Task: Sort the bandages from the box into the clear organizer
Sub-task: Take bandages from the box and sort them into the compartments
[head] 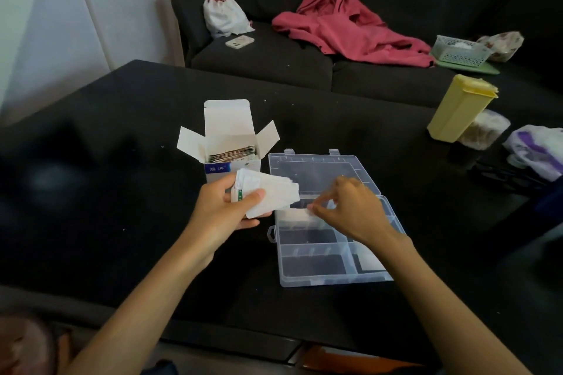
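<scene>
While the left hand (pixel 231 207) is gripping a fanned stack of white wrapped bandages (pixel 268 193) between thumb and curled fingers, just near of the open white-and-blue cardboard box (pixel 230 143), the right hand (pixel 353 210) is reaching over the clear plastic compartmented organizer (pixel 329 253). Head view: the box is standing at centre on the black table (pixel 122 161), its flaps spread, with more bandages showing edge-on inside; the organizer is lying just right of it, its lid folded back toward the far side. The right hand's thumb and forefinger are pinching a single white bandage (pixel 300 216) at the far-left compartment, where a few white pieces appear to be lying already; motion blur is obscuring the exact contact. The near compartments are showing only the dark table through their floors. The step in hand is judged to be placing one bandage into a compartment. The next move is likely calling for letting go of it flat within the dividers, then drawing another from the held stack. Farther off, a yellow plastic lidded container (pixel 460 111) is standing at the right, and a pink garment (pixel 350 27) is lying on the dark sofa (pixel 274 52).
</scene>
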